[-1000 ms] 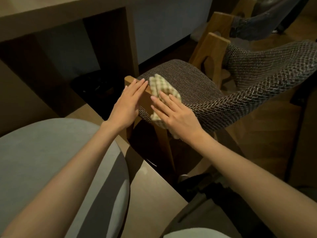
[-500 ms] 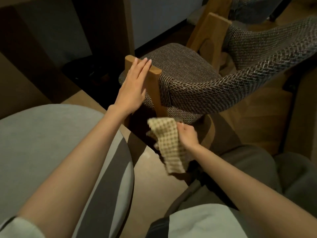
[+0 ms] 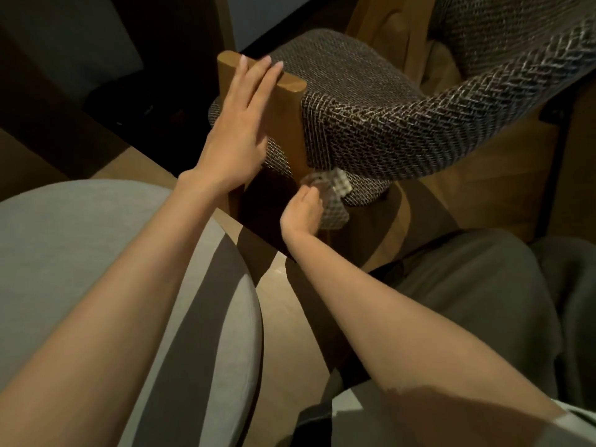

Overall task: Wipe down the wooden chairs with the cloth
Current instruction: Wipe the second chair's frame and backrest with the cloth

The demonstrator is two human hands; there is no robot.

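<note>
A wooden chair (image 3: 287, 117) with a woven grey-brown seat and curved backrest stands in front of me. My left hand (image 3: 238, 124) lies flat, fingers straight, against the wooden top of its near post. Lower down, my right hand (image 3: 303, 211) grips a checked beige cloth (image 3: 335, 204) against the chair leg just under the seat edge. The cloth is bunched and partly blurred, and my fingers are hidden behind it.
A round grey cushioned seat (image 3: 96, 253) sits at lower left beside my left arm. A dark table leg (image 3: 180, 43) rises at upper left. A second wooden chair frame (image 3: 387, 30) stands behind. My grey trouser leg (image 3: 467, 285) fills the lower right.
My right hand has taken the cloth from the top of the post down below the seat, then up against the leg. My left hand stayed flat on the post.
</note>
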